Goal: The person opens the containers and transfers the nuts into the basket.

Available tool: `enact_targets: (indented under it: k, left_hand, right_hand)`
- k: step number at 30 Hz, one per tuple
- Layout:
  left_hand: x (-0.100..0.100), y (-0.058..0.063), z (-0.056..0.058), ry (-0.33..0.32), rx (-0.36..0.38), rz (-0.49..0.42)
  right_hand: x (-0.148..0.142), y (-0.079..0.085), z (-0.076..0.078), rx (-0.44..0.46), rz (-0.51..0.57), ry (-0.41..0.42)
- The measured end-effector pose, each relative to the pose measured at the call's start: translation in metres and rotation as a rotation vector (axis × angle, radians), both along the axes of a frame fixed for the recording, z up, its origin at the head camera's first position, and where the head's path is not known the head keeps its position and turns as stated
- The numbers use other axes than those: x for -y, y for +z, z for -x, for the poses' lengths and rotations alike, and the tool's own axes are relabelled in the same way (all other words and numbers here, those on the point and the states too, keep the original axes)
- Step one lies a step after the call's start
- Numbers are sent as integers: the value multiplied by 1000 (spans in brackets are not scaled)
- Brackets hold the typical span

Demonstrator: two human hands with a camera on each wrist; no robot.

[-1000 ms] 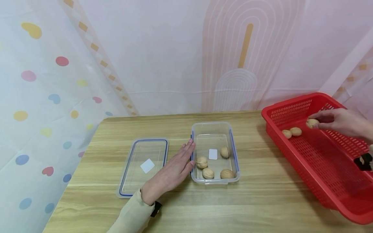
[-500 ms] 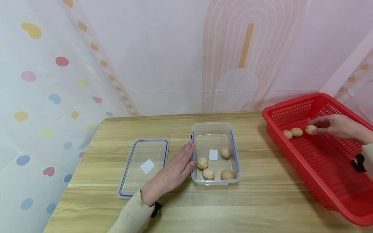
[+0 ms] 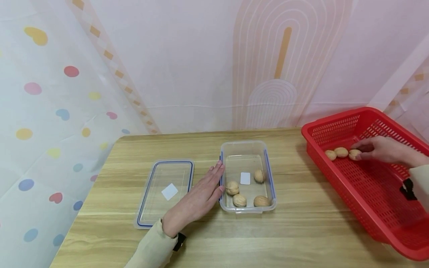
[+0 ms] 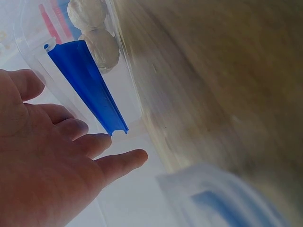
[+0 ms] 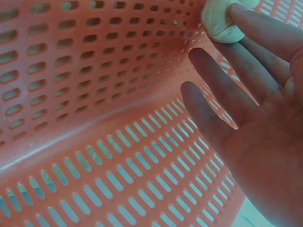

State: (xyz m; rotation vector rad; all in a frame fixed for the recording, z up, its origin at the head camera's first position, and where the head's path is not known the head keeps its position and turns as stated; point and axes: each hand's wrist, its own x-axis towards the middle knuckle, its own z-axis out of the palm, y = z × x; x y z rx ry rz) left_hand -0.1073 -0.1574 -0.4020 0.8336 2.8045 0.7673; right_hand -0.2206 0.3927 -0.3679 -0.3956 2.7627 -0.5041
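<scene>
Inside the red basket (image 3: 378,193), my right hand (image 3: 385,150) pinches a walnut (image 3: 354,155) between thumb and fingers. Two more walnuts (image 3: 341,152) lie in a row to its left on the basket floor. The right wrist view shows the thumb and fingertips on the pinched walnut (image 5: 222,21), the other fingers spread. With fingers straight, my left hand (image 3: 197,197) rests against the left wall of a clear plastic container (image 3: 248,146). Several walnuts (image 3: 239,200) sit in that container. In the left wrist view a blue side clip (image 4: 87,85) hangs beside the fingers.
A clear lid (image 3: 157,201) with a blue seal lies on the wooden table (image 3: 288,238), left of the container. White stickers mark both lid and container. A patterned cloth (image 3: 194,67) hangs behind the table.
My right hand has lowered the walnut and moved it slightly left, so it now sits beside the two others in the basket. The left hand has stayed in place.
</scene>
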Motion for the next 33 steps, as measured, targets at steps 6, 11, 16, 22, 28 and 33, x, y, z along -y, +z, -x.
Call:
enact_targets:
  k: [6,11,16,22,28,33]
  left_hand:
    - [0,-1,-1,3,4,-5]
    - [1,-1,-2,4,1,-9]
    - [0,-2,-1,1,-12,-10]
    - [-1,-1,0,-2,-15,-9]
    - [-2,0,2,4,5,-6]
    - [-2,0,2,7,8,-2]
  right_hand:
    - [2,2,-3,10,4,24]
    - [4,4,-4,28,1,26]
    - [5,6,-6,60,7,29]
    - [3,6,-8,97,31,25]
    - [4,4,-8,92,4,14]
    - [6,8,-9,60,-62,-40]
